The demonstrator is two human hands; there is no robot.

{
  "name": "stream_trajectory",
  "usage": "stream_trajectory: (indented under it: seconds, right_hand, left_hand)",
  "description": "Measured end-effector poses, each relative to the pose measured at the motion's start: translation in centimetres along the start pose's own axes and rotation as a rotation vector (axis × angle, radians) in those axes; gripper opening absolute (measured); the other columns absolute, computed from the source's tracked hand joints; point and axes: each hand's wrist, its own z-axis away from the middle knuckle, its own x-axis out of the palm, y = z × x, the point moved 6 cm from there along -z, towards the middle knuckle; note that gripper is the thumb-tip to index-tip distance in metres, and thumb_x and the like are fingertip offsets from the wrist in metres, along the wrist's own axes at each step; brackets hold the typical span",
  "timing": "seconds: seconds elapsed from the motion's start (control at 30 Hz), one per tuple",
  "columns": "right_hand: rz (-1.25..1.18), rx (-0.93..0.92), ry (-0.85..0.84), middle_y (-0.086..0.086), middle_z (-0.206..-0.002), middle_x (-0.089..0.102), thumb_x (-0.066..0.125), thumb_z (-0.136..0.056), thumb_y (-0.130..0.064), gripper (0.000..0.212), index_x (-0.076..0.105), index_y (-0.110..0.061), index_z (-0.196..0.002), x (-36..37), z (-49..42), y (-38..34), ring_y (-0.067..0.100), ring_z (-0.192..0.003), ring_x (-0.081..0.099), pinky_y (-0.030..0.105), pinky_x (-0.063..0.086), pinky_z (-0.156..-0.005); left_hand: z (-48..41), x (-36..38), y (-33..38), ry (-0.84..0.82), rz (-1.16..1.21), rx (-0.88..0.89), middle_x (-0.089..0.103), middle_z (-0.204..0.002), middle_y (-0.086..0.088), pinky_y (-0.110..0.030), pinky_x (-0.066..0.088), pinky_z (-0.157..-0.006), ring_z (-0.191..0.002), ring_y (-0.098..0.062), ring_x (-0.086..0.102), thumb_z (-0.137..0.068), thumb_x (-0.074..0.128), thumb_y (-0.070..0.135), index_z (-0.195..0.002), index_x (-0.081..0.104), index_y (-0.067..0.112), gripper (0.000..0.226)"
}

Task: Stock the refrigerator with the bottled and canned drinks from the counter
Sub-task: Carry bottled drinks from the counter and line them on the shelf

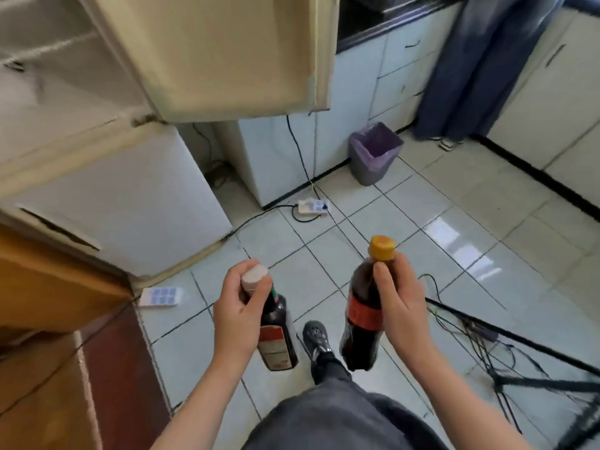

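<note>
Cream refrigerator [123, 203] stands at left, upper door [227, 53] open, no drinks seen on its blurred shelves; stocking seems barely begun. Black cables [470, 336] and grey bin with purple liner [373, 157] sit on the floor. The right hand [399, 303] grips a brown orange-capped plastic cola bottle [360, 319]; the left hand [237, 316] grips a dark white-capped glass bottle [276, 339].

Bright, even light fills my view; glare streaks the floor tiles [461, 241] at three o'clock, edges bend, everything slightly motion-blurred.

Orange-capped cola bottle [362, 315] wears a red label, the dark bottle [276, 332] a white cap; purple-lined grey bin [373, 154].
</note>
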Motion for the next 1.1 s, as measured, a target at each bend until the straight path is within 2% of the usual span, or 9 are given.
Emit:
stream_trajectory:
  seconds: [0.13,0.3,0.5,0.67,0.73,0.83,0.93,0.97,1.1]
  right_hand:
    - [-0.037,-0.093,-0.152,-0.015,-0.08,0.058,0.04,-0.085,-0.046,0.02,0.054,-0.032,-0.09,6.6,-7.9,-2.8,0.002,-0.077,0.054,0.01,0.037,-0.066]
    - [-0.078,-0.158,-0.337,-0.012,-0.08,0.056,0.04,-0.087,-0.042,0.019,0.053,-0.029,-0.091,14.5,-14.6,-5.9,0.001,-0.074,0.052,0.011,0.039,-0.064]
    - [-0.072,-0.184,-0.536,-0.021,-0.079,0.054,0.041,-0.089,-0.036,0.015,0.053,-0.027,-0.09,24.1,-18.0,-8.6,-0.005,-0.076,0.051,0.005,0.036,-0.066]
    - [-0.067,-0.212,-0.596,-0.025,-0.081,0.056,0.038,-0.088,-0.041,0.017,0.053,-0.034,-0.093,32.1,-19.6,-10.7,-0.004,-0.08,0.053,0.003,0.036,-0.068]
    - [-0.069,-0.219,-0.602,-0.023,-0.079,0.055,0.038,-0.089,-0.041,0.014,0.051,-0.037,-0.09,35.6,-20.4,-11.9,-0.002,-0.076,0.052,0.005,0.037,-0.066]
    - [-0.066,-0.253,-0.579,-0.023,-0.074,0.052,0.037,-0.088,-0.04,0.011,0.046,-0.041,-0.083,41.1,-22.0,-14.6,-0.002,-0.068,0.048,0.006,0.036,-0.061]
    - [-0.054,-0.314,-0.581,-0.019,-0.073,0.05,0.036,-0.088,-0.041,0.012,0.045,-0.037,-0.08,46.6,-23.6,-18.2,0.0,-0.068,0.046,0.008,0.035,-0.06]
    - [-0.049,-0.334,-0.581,-0.017,-0.074,0.049,0.035,-0.088,-0.041,0.013,0.044,-0.035,-0.08,48.3,-24.1,-19.4,0.001,-0.068,0.046,0.008,0.035,-0.06]
    - [-0.057,-0.415,-0.495,-0.019,-0.074,0.047,0.034,-0.086,-0.043,0.011,0.043,-0.04,-0.08,53.5,-26.2,-24.2,0.003,-0.069,0.046,0.011,0.034,-0.06]
  left_hand:
    - [-5.7,-3.6,0.8,0.171,-0.008,-0.005,0.061,-0.094,0.033,-0.003,0.044,-0.07,-0.087,0.011,0.059,-0.088,0.062,0.027,-0.101,0.056,0.043,0.021]
    - [-10.7,-8.0,1.5,0.381,0.012,-0.014,0.061,-0.096,0.031,-0.004,0.044,-0.072,-0.09,0.01,0.058,-0.09,0.061,0.024,-0.102,0.055,0.044,0.024]
    - [-13.9,-14.6,-0.1,0.578,0.073,-0.062,0.062,-0.105,0.025,-0.009,0.045,-0.078,-0.1,0.004,0.059,-0.09,0.062,0.028,-0.107,0.056,0.045,0.025]
    - [-18.3,-19.8,-2.0,0.586,0.07,-0.084,0.061,-0.114,0.018,-0.016,0.046,-0.087,-0.107,0.002,0.057,-0.089,0.062,0.026,-0.107,0.056,0.046,0.028]
    - [-21.0,-22.4,-2.3,0.558,0.061,-0.085,0.06,-0.113,0.024,-0.015,0.043,-0.091,-0.108,0.007,0.054,-0.088,0.062,0.028,-0.109,0.055,0.044,0.027]
    - [-25.5,-26.8,-1.5,0.52,0.036,-0.035,0.055,-0.11,0.038,-0.006,0.039,-0.089,-0.109,0.015,0.049,-0.082,0.059,0.041,-0.109,0.053,0.044,0.028]
    - [-30.3,-31.5,0.1,0.476,0.031,0.028,0.056,-0.114,0.034,-0.018,0.041,-0.096,-0.113,0.007,0.051,-0.086,0.062,0.041,-0.11,0.052,0.047,0.027]
    - [-31.8,-33.0,0.8,0.466,0.029,0.058,0.057,-0.114,0.032,-0.019,0.042,-0.095,-0.112,0.006,0.052,-0.086,0.063,0.04,-0.11,0.053,0.047,0.028]
    - [-37.1,-38.9,4.7,0.457,-0.019,0.228,0.06,-0.108,0.032,-0.007,0.044,-0.082,-0.102,0.008,0.057,-0.082,0.062,0.043,-0.109,0.055,0.048,0.029]
